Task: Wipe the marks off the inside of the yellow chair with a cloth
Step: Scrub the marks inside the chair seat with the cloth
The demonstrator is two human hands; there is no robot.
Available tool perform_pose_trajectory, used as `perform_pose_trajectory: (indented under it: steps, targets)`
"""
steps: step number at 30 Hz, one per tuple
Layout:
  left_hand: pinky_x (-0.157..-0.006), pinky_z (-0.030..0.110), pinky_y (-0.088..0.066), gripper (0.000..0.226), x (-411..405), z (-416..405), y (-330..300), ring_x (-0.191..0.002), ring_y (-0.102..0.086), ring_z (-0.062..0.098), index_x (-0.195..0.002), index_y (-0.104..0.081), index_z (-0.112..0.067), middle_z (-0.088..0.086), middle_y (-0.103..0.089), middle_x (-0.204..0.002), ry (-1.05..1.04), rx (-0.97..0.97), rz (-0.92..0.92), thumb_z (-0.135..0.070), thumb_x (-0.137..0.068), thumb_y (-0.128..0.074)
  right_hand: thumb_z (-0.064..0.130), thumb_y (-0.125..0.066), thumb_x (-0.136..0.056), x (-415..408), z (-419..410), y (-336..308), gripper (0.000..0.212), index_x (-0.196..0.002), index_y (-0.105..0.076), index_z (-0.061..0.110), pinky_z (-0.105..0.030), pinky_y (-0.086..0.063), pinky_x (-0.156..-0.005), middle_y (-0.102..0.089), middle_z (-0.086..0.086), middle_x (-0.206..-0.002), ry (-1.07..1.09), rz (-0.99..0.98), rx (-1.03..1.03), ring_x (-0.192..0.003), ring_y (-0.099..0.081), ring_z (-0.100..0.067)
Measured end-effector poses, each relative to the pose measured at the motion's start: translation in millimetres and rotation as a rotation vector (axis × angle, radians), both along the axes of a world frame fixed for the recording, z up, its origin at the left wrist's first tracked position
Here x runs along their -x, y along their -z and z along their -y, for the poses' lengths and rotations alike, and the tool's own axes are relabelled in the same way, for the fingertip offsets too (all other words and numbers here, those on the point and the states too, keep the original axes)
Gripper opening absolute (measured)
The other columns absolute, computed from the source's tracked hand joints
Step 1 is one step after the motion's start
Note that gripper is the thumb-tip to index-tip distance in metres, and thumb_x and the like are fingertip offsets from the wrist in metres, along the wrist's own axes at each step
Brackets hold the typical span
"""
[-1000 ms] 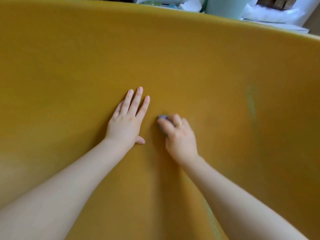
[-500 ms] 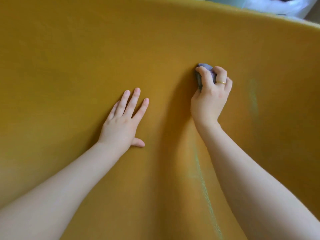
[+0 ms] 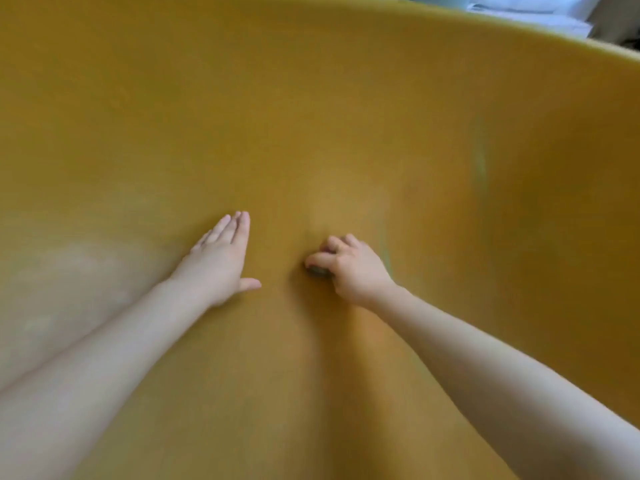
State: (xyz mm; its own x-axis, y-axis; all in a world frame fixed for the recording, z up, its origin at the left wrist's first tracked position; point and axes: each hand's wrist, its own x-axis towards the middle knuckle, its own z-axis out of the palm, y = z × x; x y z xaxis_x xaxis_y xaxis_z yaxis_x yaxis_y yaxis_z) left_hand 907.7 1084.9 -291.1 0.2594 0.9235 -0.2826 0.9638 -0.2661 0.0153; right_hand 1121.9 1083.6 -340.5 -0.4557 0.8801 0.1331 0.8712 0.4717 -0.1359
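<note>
The yellow chair's curved inside point(image 3: 311, 116) fills nearly the whole view. My left hand point(image 3: 218, 258) rests flat on it, fingers straight and close together, thumb out to the side. A hand's width to the right, my right hand point(image 3: 349, 268) grips a small grey cloth point(image 3: 317, 270) and presses it against the chair; only a sliver of cloth shows under the curled fingers. A faint greenish streak point(image 3: 480, 157) runs down the chair wall at the upper right, and another pale mark point(image 3: 384, 251) lies just right of my right hand.
The chair's rim point(image 3: 519, 24) arcs across the top right. Beyond it lie white, blurred things point(image 3: 540, 12) outside the chair.
My right hand has swept down with the cloth from high on the chair wall to beside my left hand. The left hand's fingers have drawn together; the view has tilted down.
</note>
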Motion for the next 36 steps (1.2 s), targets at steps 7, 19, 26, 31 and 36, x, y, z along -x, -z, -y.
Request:
perform_pose_trajectory:
  steps: [7, 19, 26, 31, 36]
  targets:
    - [-0.116, 0.033, 0.0, 0.121, 40.9, 53.6, 16.1, -0.144, 0.013, 0.023, -0.148, 0.009, -0.007, 0.012, 0.022, -0.154, -0.036, 0.067, -0.213, -0.069, -0.07, -0.059, -0.003, -0.046, -0.082, 24.2, -9.2, 14.2, 0.035, -0.105, -0.063, 0.017, -0.031, -0.035, -0.068, -0.054, -0.01, -0.106, 0.464, -0.227, -0.156, -0.087, -0.042, -0.029]
    - [-0.116, 0.034, 0.007, 0.136, 28.0, 19.1, 37.9, -0.141, 0.023, 0.023, -0.146, 0.02, -0.017, 0.012, 0.036, -0.148, -0.033, 0.01, -0.101, -0.08, -0.056, -0.06, 0.004, -0.051, -0.085, 9.9, -27.3, 10.4, 0.031, -0.115, -0.057, 0.009, -0.039, -0.045, -0.068, -0.058, -0.019, -0.102, 0.491, -0.272, -0.341, -0.092, -0.053, -0.038]
    - [-0.115, 0.033, 0.008, 0.139, 26.1, 9.8, 49.4, -0.14, 0.028, 0.022, -0.145, 0.024, -0.019, 0.01, 0.041, -0.145, -0.054, -0.012, -0.032, -0.08, -0.053, -0.061, 0.001, -0.052, -0.081, 35.3, -62.7, 7.2, 0.03, -0.105, -0.065, 0.013, -0.034, -0.037, -0.068, -0.06, -0.014, -0.106, 0.757, -0.594, -0.469, -0.084, -0.055, -0.036]
    - [-0.116, 0.033, 0.006, 0.139, 24.5, 10.7, 45.0, -0.141, 0.023, 0.023, -0.147, 0.016, -0.017, 0.011, 0.034, -0.149, -0.055, -0.019, 0.019, -0.076, -0.052, -0.066, 0.016, -0.04, -0.08, 108.9, -10.4, 35.3, 0.032, -0.087, -0.071, 0.021, -0.025, -0.039, -0.049, -0.063, -0.005, -0.082, 0.265, -0.435, -0.303, -0.061, -0.05, -0.026]
    - [-0.116, 0.032, 0.005, 0.144, 24.3, 14.8, 42.4, -0.143, 0.02, 0.02, -0.147, 0.014, -0.007, 0.009, 0.029, -0.152, -0.075, -0.031, 0.051, -0.076, -0.05, -0.068, 0.011, -0.044, -0.079, 88.8, -16.6, 19.0, 0.026, -0.088, -0.069, 0.016, -0.024, -0.035, -0.046, -0.058, -0.008, -0.08, 0.126, -0.339, -0.271, -0.062, -0.051, -0.029]
